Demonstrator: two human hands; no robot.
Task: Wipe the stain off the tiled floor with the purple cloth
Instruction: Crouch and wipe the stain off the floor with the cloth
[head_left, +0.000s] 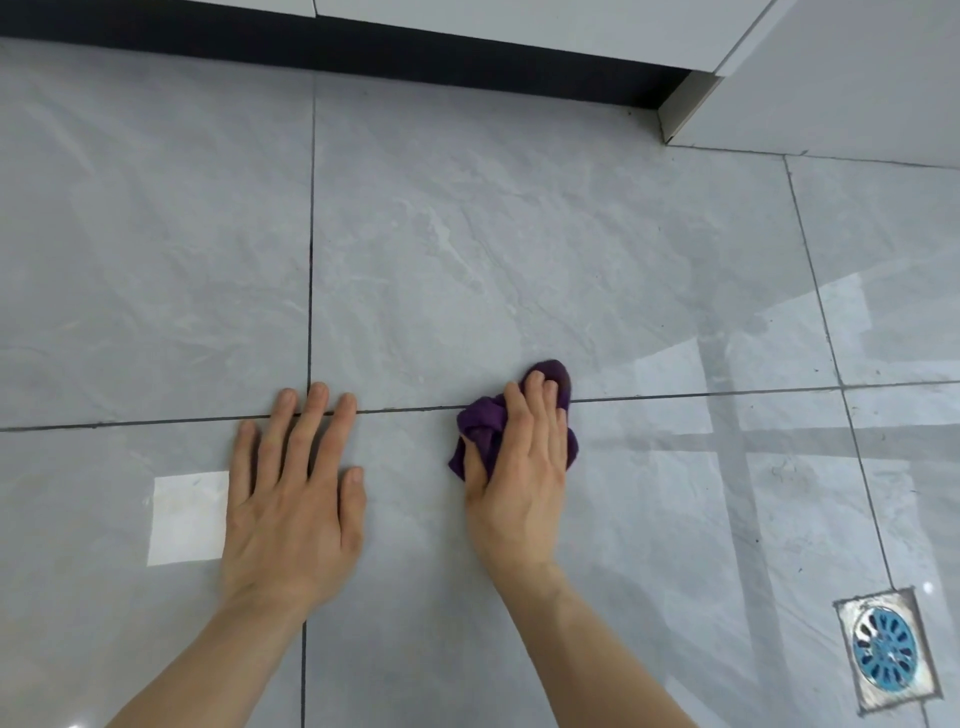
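Right hand (519, 467) grip presses purple cloth (483, 421) down.

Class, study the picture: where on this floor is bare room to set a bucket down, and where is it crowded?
Free: the tile beyond both hands, up to the dark plinth; also between the purple cloth and the drain. Crowded: the grout crossing, where the left hand lies flat beside the right hand.

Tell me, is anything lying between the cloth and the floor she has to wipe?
Nothing visible. The right hand presses the bunched purple cloth straight onto the floor, across a grout line. The left hand lies flat beside it, apart from the cloth. The drain sits far off to the right.
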